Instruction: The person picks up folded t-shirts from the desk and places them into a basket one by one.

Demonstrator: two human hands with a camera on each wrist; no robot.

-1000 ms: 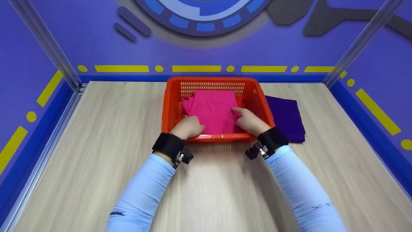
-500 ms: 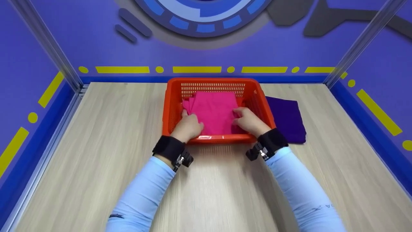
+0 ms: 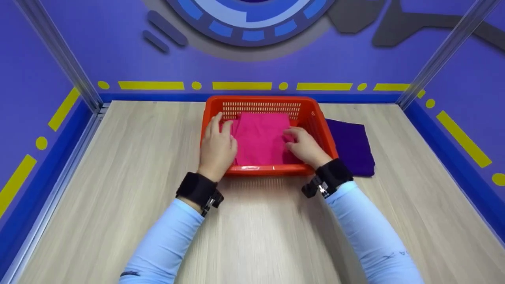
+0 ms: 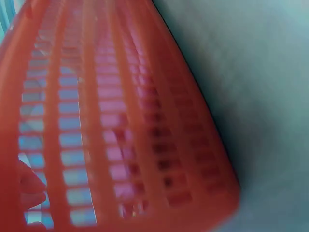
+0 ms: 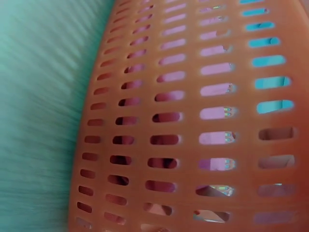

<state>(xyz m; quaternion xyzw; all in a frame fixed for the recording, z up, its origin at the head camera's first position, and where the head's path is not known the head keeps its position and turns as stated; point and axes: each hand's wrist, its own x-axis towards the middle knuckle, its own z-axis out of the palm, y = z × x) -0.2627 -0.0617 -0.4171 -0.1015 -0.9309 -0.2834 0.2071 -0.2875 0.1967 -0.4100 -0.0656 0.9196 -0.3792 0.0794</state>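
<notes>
A folded pink cloth point(image 3: 262, 140) lies inside the orange-red plastic basket point(image 3: 268, 170). My left hand point(image 3: 217, 152) is over the basket's left side, fingers extended and apart, next to the cloth's left folds. At the cloth's right edge is my right hand point(image 3: 307, 148), thumb and forefinger apart and loosely bent. Pink shows through the slotted basket wall point(image 4: 133, 145) in the left wrist view, along with a bit of finger point(image 4: 31, 186) at lower left. The right wrist view is mostly slotted basket wall point(image 5: 188, 128), which hides most of that hand.
A folded dark purple cloth point(image 3: 351, 148) lies on the wooden table point(image 3: 252, 236), against the basket's right side. Blue-purple panels point(image 3: 252, 69) with yellow marks enclose the table at the back and both sides.
My left hand has let go of the cloth's lower left edge and moved left and up, its fingers spreading. The right hand has loosened slightly, staying at the right edge.
</notes>
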